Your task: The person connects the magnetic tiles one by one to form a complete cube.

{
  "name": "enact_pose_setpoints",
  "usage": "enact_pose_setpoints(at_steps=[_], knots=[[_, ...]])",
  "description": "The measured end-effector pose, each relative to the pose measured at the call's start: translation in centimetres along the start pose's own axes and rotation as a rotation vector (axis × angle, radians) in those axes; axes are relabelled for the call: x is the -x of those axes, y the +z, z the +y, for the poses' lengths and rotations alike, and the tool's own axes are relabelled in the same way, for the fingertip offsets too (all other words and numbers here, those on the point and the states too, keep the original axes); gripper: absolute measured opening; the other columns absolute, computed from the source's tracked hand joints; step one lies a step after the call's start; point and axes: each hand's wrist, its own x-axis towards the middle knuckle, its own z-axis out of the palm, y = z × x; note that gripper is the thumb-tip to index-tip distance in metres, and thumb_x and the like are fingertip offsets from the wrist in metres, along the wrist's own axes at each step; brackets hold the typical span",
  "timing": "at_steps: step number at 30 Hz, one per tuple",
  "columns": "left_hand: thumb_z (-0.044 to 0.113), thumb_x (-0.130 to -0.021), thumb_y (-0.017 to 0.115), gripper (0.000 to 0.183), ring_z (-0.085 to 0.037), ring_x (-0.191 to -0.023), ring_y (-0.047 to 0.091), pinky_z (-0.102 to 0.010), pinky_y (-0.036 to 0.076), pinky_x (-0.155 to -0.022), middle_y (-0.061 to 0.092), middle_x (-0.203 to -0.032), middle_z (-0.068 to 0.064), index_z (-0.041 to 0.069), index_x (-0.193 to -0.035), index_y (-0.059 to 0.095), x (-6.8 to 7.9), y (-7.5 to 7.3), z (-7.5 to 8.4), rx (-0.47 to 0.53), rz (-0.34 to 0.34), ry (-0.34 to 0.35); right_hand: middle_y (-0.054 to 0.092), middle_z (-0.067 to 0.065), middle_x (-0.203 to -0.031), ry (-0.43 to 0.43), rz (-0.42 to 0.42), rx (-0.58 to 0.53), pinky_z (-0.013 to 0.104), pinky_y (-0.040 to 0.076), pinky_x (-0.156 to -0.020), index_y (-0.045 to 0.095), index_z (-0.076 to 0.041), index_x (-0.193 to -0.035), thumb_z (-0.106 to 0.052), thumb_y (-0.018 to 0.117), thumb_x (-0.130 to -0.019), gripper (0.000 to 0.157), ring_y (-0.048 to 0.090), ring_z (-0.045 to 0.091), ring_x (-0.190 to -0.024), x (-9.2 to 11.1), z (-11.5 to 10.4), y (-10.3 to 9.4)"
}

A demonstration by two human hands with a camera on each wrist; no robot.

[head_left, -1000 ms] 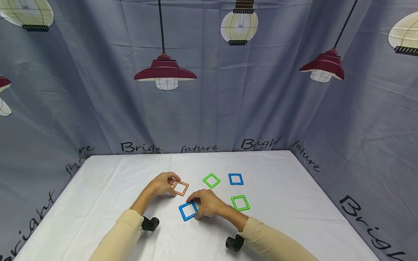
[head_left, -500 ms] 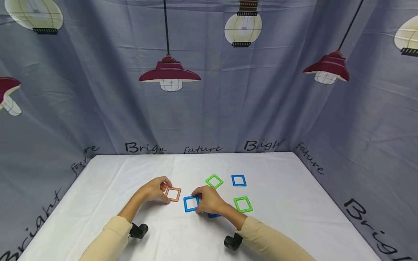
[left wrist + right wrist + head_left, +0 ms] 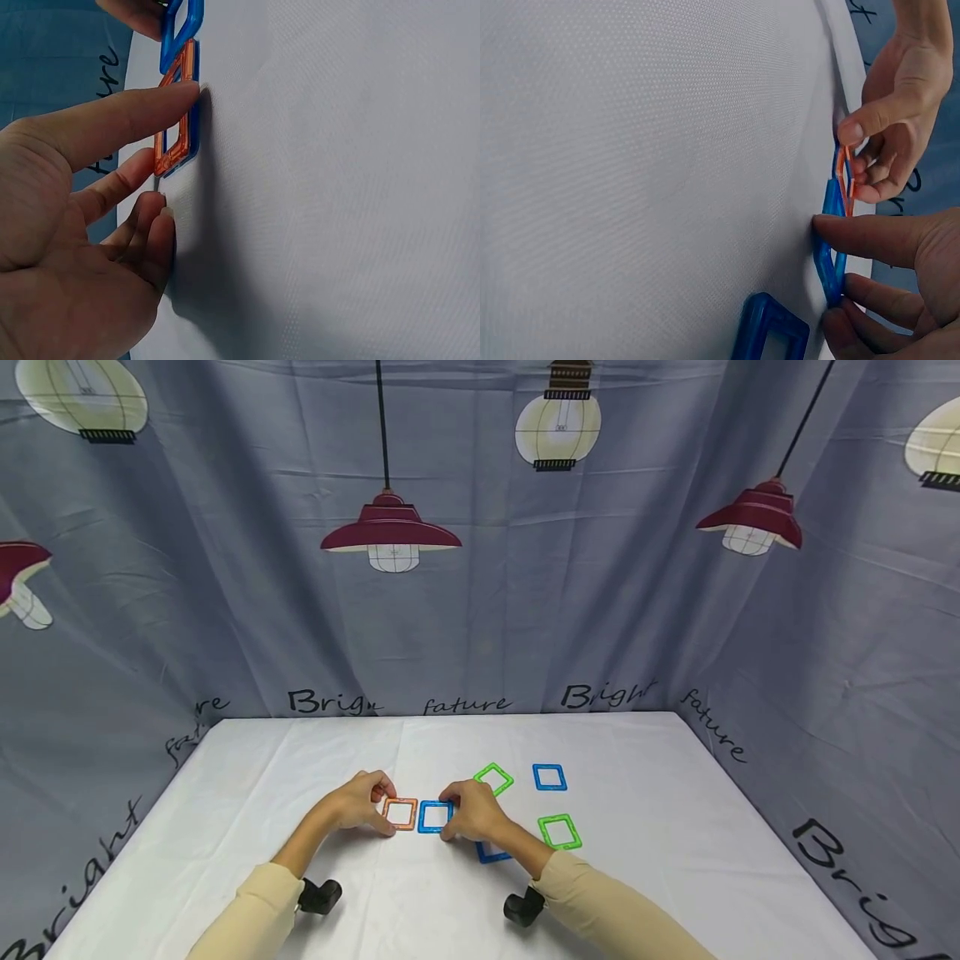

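My left hand [image 3: 356, 802] pinches an orange square magnetic tile [image 3: 414, 815] between thumb and fingers. In the left wrist view a blue square [image 3: 196, 139] lies flush beneath the orange tile [image 3: 174, 161]. My right hand [image 3: 477, 812] grips a blue square magnetic tile [image 3: 422, 817] by its right side, thumb on the near edge. The two tiles lie side by side in the head view with a narrow gap; in the wrist views their near ends overlap. Another blue tile [image 3: 491, 858] lies partly hidden under my right wrist.
A green tile [image 3: 502, 772] turned cornerwise lies behind my right hand, partly covered by it. Further right are a blue tile [image 3: 551, 788] and a second green tile [image 3: 555, 817]. All rest on a white-covered table [image 3: 645, 877] with a grey curtain [image 3: 480, 635] behind.
The orange tile first shifted left and nearer, then squared up. My right hand has brought its blue tile away from me and turned it straight beside the orange one.
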Motion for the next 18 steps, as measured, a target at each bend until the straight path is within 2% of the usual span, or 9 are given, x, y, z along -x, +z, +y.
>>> enact_pose_setpoints(at_steps=[12,18], knots=[[0.009,-0.06,0.096,0.054,-0.022,-0.101,0.046,-0.036,0.041,-0.085,0.048,-0.106,-0.008,0.013,-0.102,0.062,-0.04,0.3,-0.16,-0.025,-0.002,0.003,0.068,0.007,-0.098,-0.017,-0.008,0.011,0.033,0.05,-0.08,0.074,-0.003,-0.115,-0.007,0.092,-0.066,0.052,0.054,0.016,-0.087,-0.06,0.06,-0.08],[0.004,-0.059,0.095,0.057,-0.024,-0.107,0.049,-0.044,0.045,-0.094,0.05,-0.111,-0.009,0.012,-0.106,0.063,0.34,0.25,-0.14,-0.03,0.004,-0.001,0.067,0.008,-0.099,-0.016,-0.02,0.01,0.035,0.051,-0.081,0.073,-0.002,-0.114,-0.007,0.092,-0.067,0.051,0.054,0.018,-0.088,-0.03,0.11,-0.22]])
